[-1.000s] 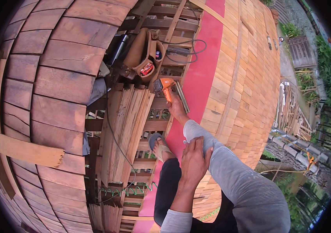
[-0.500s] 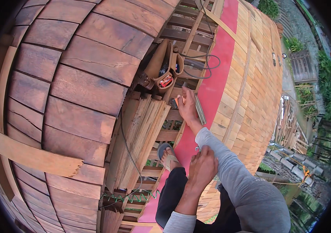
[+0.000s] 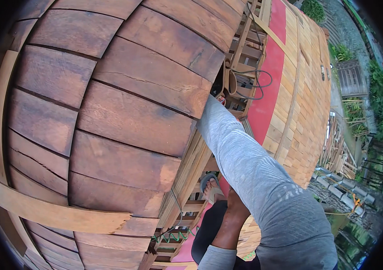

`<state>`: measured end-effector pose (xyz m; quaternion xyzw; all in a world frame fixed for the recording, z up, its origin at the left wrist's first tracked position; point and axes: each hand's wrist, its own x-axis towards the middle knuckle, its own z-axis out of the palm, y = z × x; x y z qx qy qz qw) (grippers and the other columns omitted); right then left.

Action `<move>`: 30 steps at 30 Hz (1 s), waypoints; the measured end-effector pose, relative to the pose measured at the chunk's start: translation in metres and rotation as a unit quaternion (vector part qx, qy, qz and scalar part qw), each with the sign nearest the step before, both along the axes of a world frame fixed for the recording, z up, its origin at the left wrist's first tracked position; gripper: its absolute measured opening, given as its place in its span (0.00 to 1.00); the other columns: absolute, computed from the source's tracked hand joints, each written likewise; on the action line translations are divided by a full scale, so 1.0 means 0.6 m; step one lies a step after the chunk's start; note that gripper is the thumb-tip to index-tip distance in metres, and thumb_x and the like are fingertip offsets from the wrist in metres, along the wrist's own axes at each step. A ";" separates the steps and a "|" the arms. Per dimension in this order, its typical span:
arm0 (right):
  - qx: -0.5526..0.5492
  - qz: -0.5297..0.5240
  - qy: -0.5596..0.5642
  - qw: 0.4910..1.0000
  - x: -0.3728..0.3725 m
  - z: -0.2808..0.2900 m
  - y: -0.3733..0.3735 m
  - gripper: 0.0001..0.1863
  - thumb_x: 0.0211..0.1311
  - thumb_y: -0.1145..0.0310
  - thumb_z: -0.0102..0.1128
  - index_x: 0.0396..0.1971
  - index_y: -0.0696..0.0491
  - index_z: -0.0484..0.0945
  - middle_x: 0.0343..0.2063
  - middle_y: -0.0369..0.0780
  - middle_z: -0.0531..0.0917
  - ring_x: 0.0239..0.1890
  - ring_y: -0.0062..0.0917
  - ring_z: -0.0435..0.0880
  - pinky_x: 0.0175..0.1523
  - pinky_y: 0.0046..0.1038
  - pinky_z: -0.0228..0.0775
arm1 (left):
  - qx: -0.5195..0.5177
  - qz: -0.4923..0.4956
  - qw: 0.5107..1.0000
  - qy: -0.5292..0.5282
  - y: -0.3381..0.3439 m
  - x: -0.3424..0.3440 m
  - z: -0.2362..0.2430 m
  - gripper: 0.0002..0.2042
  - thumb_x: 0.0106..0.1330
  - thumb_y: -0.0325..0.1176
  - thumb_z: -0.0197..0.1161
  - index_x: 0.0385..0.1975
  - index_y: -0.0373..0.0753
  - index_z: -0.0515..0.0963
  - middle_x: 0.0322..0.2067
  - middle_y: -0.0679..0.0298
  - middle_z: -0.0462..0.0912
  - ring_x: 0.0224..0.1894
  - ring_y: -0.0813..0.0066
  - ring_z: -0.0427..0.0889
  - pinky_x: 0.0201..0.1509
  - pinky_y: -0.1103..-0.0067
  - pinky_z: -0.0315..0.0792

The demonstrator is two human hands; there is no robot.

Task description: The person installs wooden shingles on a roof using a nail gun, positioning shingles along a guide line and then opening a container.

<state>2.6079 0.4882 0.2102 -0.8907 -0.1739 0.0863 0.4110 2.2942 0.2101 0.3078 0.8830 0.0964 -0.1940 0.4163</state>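
My right arm (image 3: 245, 144), in a grey sleeve, stretches up and left to the edge of the dark brown wooden shingles (image 3: 133, 108). Past that edge my right hand is out of sight, close to a brown tool pouch (image 3: 232, 83) that shows only in part. My left hand (image 3: 238, 203) lies beneath the right sleeve; its wrist and a bit of its back show, while the fingers are hidden. Beside the right forearm, a stack of long thin boards (image 3: 196, 155) runs down along the shingles' edge.
A red sheet (image 3: 265, 105) borders pale shingles (image 3: 308, 103) on the right. A dark cord (image 3: 270, 81) loops over it. A broken-ended slat (image 3: 56, 212) crosses the brown shingles. My sandalled foot (image 3: 212, 188) stands by open battens, above a green coiled hose (image 3: 178, 236).
The view has shifted, so the brown shingles fill more of it and cover most of the pouch. My right hand has gone behind their edge; the right sleeve now covers my left hand's fingers.
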 end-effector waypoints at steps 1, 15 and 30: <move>-0.002 -0.001 -0.003 1.000 -0.001 -0.004 0.002 0.28 0.56 0.72 0.68 0.58 0.59 0.71 0.46 0.50 0.81 0.48 0.42 0.84 0.52 0.39 0.77 | 0.008 0.004 1.000 -0.012 0.001 -0.001 -0.006 0.26 0.65 0.49 0.60 0.56 0.37 0.80 0.54 0.47 0.83 0.57 0.47 0.81 0.62 0.53 0.68; 0.115 -0.031 0.018 0.993 0.031 0.010 -0.032 0.36 0.49 0.71 0.74 0.59 0.56 0.67 0.45 0.48 0.79 0.47 0.41 0.81 0.54 0.41 0.76 | -0.026 0.032 0.999 0.030 0.009 0.023 0.082 0.25 0.65 0.47 0.61 0.57 0.37 0.79 0.53 0.48 0.83 0.59 0.49 0.79 0.62 0.52 0.68; 0.334 0.029 0.521 0.785 -0.235 0.205 -0.758 0.30 0.56 0.62 0.71 0.57 0.53 0.70 0.38 0.41 0.82 0.37 0.27 0.87 0.44 0.33 0.82 | -0.332 -0.069 0.897 0.284 -0.176 -0.019 0.110 0.23 0.69 0.52 0.68 0.28 0.34 0.77 0.28 0.58 0.85 0.26 0.69 0.84 0.31 0.72 0.81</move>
